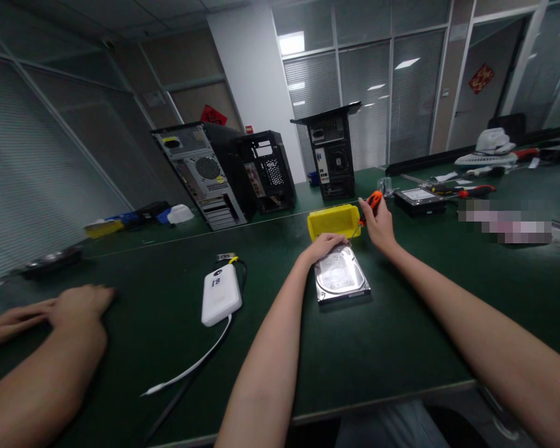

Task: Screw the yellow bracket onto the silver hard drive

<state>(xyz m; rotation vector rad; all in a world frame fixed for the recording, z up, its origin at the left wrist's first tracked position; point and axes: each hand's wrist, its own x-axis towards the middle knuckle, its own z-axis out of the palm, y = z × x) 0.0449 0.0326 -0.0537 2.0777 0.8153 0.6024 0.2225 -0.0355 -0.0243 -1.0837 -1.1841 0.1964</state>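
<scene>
In an office room, with tall glass partitions (368, 93) and one white square column (249, 68). In front, a long table with a smooth, dark green top (401, 348), with a thin joint line across. On the far part, three computer cases of black and grey metal: a large one (228, 168) and a smaller one (270, 177) close together at left, and a third one (333, 158) to their right, with a dark panel lying across its top. Farther right, a black hard drive with a white label (420, 199), near some hand tools with red and black handles. At left of the middle, a flat white plastic box with handwritten digits (221, 295) and a white cable (196, 366). At the left edge, hands of another person (81, 305), resting over the same table.

In the middle, a silver, rectangular metal hard drive (340, 274), lying flat just before an open yellow plastic bin (333, 224). Left hand (325, 247): laid over the far end of the silver drive, touching, with fingers together and pointing right; cannot tell how much curled around the edge. Right hand (378, 224): closed around the orange and black handle of a screwdriver (372, 202), with the shaft slanting down toward the far right corner of the silver drive. Cannot tell whether touching there with the tip.
</scene>
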